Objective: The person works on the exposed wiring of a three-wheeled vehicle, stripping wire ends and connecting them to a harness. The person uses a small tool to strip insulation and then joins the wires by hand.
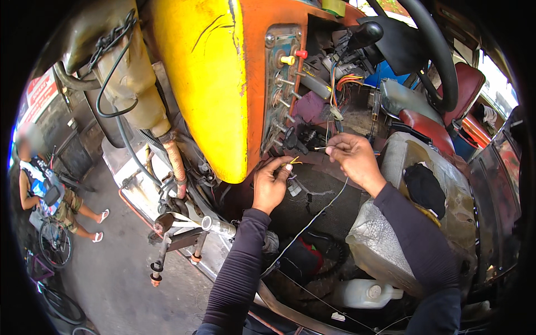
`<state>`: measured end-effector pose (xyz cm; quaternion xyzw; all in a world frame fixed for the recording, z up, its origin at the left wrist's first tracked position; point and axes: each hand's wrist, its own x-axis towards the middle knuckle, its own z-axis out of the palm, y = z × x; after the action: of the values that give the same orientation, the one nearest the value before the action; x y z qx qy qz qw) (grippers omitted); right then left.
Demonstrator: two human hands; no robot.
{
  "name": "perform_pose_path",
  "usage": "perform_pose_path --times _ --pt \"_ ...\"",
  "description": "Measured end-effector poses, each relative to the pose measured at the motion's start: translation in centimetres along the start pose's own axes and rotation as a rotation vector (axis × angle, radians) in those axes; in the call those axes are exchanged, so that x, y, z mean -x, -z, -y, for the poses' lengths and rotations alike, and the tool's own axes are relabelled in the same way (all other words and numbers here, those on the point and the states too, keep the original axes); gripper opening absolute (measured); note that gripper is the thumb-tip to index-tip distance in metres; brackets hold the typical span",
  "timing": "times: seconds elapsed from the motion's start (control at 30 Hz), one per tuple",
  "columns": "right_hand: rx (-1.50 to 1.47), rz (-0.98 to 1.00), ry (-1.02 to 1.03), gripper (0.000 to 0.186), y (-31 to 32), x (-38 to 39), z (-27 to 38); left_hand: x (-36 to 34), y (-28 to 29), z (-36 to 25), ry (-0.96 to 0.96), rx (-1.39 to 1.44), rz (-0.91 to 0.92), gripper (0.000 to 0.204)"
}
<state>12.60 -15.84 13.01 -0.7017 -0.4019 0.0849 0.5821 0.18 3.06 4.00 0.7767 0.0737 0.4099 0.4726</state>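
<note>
My left hand (270, 186) is closed in a pinch on thin yellow wires (296, 161), whose ends stick out past the thumb. Across a small gap, my right hand (357, 162) pinches a thin wire with a pale end (320, 148) pointing left. A long grey cable (312, 218) runs from below my right hand down toward my left forearm. Just under my left fingers hangs a pale plug connector (293, 190). Above both hands, a bundle of coloured wires (334, 92) droops beside an orange dash with a metal switch panel (277, 84).
A black steering wheel (446, 67) and lever knob (365, 34) stand at upper right. The worn seat (385, 237) bears a black cap (424, 190). On the floor lies a whitish jug (365, 293). A yellow cover (209, 84) rises at left; a person (50, 190) stands beyond.
</note>
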Motion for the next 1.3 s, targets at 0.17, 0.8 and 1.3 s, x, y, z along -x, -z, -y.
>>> perform_pose_path --times 0.17,0.8,1.3 --pt "-0.030 0.082 0.073 0.004 -2.3 -2.6 -1.9 0.1 0.1 1.7 0.019 0.129 -0.042 0.020" --pt "0.504 -0.025 0.086 0.014 -2.9 -1.6 1.5 0.1 0.4 0.3 -0.001 -0.095 -0.157 0.016" --pt "0.613 -0.061 0.368 0.014 -4.0 -2.0 -0.2 0.1 0.3 0.7 -0.063 -0.122 -0.174 0.015"
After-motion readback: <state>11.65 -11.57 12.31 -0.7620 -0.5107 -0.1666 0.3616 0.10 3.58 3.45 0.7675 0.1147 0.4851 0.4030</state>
